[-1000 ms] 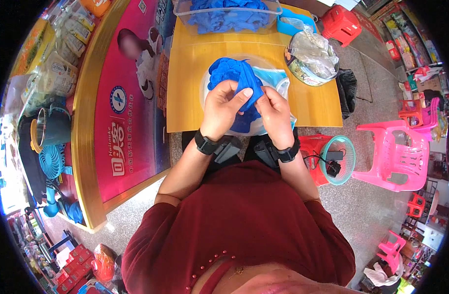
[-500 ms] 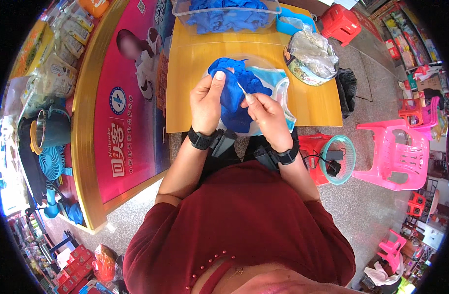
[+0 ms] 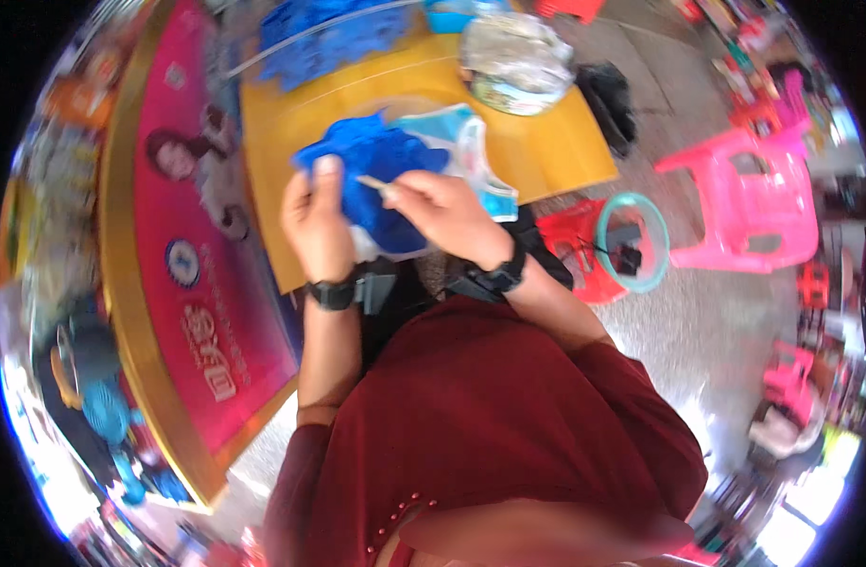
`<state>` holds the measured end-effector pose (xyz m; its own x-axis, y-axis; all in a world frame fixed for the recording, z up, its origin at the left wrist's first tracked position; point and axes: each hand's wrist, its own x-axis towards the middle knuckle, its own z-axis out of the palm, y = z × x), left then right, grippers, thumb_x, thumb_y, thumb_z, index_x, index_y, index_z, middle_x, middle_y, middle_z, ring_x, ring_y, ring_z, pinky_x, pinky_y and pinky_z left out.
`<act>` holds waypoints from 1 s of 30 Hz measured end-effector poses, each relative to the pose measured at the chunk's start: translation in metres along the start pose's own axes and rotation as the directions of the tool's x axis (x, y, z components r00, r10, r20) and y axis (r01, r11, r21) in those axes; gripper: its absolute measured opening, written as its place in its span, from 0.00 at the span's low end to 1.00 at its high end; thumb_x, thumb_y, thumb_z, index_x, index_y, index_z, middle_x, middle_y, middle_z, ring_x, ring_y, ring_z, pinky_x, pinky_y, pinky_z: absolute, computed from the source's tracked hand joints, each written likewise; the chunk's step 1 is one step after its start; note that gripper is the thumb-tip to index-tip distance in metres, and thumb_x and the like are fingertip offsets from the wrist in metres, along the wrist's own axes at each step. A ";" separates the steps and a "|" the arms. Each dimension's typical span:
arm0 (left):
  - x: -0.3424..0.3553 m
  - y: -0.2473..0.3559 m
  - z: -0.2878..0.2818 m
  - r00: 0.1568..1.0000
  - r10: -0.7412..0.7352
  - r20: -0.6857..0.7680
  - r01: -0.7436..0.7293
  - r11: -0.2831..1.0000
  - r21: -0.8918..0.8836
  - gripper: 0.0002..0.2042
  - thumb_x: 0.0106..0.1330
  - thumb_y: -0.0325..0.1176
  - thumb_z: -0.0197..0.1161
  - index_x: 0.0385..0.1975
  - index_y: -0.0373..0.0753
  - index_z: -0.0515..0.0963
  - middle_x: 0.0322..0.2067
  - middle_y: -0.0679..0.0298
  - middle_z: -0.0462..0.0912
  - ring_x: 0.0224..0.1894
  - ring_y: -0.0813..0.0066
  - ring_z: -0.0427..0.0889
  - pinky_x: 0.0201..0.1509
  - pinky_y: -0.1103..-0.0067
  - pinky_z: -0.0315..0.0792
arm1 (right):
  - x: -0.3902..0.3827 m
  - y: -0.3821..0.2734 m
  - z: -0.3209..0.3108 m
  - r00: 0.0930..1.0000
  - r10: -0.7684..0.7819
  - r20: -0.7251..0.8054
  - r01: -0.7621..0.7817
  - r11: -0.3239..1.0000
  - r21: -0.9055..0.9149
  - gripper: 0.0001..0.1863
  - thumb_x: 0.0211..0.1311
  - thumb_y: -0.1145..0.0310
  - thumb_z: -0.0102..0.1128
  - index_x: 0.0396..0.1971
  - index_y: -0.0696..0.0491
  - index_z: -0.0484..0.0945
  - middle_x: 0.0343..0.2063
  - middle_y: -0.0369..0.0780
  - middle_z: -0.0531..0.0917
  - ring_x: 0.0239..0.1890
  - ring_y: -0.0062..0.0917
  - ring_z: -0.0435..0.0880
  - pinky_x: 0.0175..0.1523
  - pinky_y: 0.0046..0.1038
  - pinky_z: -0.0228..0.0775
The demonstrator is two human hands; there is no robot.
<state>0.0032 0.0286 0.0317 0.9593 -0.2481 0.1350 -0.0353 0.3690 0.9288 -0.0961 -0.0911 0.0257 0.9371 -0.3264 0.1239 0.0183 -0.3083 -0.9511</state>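
1. The crumpled blue fabric (image 3: 381, 142) is bunched up at the near-left part of the table, right between the two hands, with its lower folds spreading toward the person.
2. The left hand (image 3: 320, 227) is partly curled, thumb straight up and pressed on the fabric's left edge; it looks to me like a pinch, though blur and the hand itself hide the fingers underneath.
3. The right hand (image 3: 449, 213) is nearly closed, thumb and fingers gripping a slim pale stick-like tool (image 3: 372, 182), whose tip points left, over the fabric. I can't tell whether it touches.
4. Each wrist wears a dark band; the left band (image 3: 332, 295) and right band (image 3: 505, 275) both have a boxy dark piece beside them.
5. Just right of the fabric lies a turquoise-and-white flat piece (image 3: 473, 151), too blurred for me to name.
6. Under it all is the yellow wooden table (image 3: 567, 168). On its far left stands a clear tub heaped with more blue fabric (image 3: 329, 42); at far right, a round tin topped with crumpled clear plastic (image 3: 516, 61).
7. Right of the table, a teal mesh basket (image 3: 660, 255) holds dark gadgets, with a pink plastic chair (image 3: 754, 203) farther right.
8. To the left runs a wood-edged counter with a pink poster (image 3: 206, 293).
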 end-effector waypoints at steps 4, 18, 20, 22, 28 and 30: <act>0.011 0.008 -0.005 0.993 -0.007 -0.118 -0.004 0.995 -0.096 0.06 0.67 0.32 0.58 0.33 0.38 0.79 0.28 0.71 0.80 0.28 0.87 0.74 0.32 0.87 0.67 | 0.001 0.005 -0.013 0.974 -0.179 -0.139 0.096 0.882 -0.462 0.08 0.60 0.62 0.57 0.32 0.50 0.79 0.26 0.41 0.80 0.29 0.36 0.79 0.32 0.33 0.70; 0.012 -0.006 -0.013 0.991 -0.129 0.017 0.130 0.987 -0.090 0.08 0.66 0.32 0.60 0.37 0.34 0.78 0.32 0.62 0.83 0.32 0.78 0.81 0.38 0.83 0.74 | -0.079 0.039 -0.192 0.877 -0.135 -0.461 -0.262 0.670 -0.694 0.12 0.61 0.61 0.56 0.26 0.55 0.77 0.23 0.46 0.79 0.28 0.41 0.79 0.31 0.35 0.71; 0.015 -0.007 -0.015 0.988 -0.148 0.034 0.151 0.985 -0.088 0.08 0.66 0.34 0.60 0.37 0.37 0.78 0.33 0.65 0.82 0.32 0.80 0.80 0.36 0.83 0.73 | -0.115 0.073 -0.246 0.844 0.056 -0.534 -0.482 0.515 -0.709 0.12 0.59 0.61 0.53 0.25 0.55 0.75 0.25 0.48 0.78 0.31 0.46 0.78 0.33 0.41 0.70; 0.019 -0.009 -0.021 0.982 -0.168 0.084 0.173 0.983 -0.063 0.07 0.65 0.36 0.61 0.38 0.41 0.78 0.33 0.68 0.82 0.33 0.82 0.79 0.34 0.82 0.71 | -0.157 0.120 -0.285 0.805 0.226 -0.549 -0.591 0.381 -0.711 0.10 0.55 0.62 0.54 0.28 0.54 0.76 0.29 0.48 0.79 0.35 0.48 0.78 0.37 0.43 0.70; 0.025 -0.015 -0.019 0.980 -0.191 0.057 0.193 0.981 -0.032 0.09 0.66 0.36 0.60 0.39 0.40 0.78 0.35 0.67 0.82 0.34 0.80 0.80 0.34 0.82 0.71 | -0.223 0.220 -0.298 0.901 0.355 -0.250 -0.371 0.331 -0.868 0.22 0.41 0.65 0.66 0.42 0.46 0.77 0.46 0.39 0.78 0.52 0.39 0.73 0.57 0.38 0.65; 0.027 -0.017 -0.023 0.980 -0.186 0.068 0.188 0.982 -0.019 0.10 0.66 0.36 0.60 0.41 0.39 0.77 0.36 0.66 0.82 0.34 0.80 0.79 0.35 0.82 0.71 | -0.220 0.228 -0.294 0.916 0.367 -0.164 -0.261 0.234 -0.936 0.29 0.39 0.57 0.72 0.47 0.42 0.76 0.48 0.36 0.77 0.56 0.36 0.71 0.58 0.42 0.62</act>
<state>0.0365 0.0366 0.0119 0.9278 -0.3728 -0.0174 0.1512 0.3327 0.9308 -0.4004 -0.3522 -0.1354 0.8076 -0.5585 -0.1894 -0.5672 -0.8235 0.0099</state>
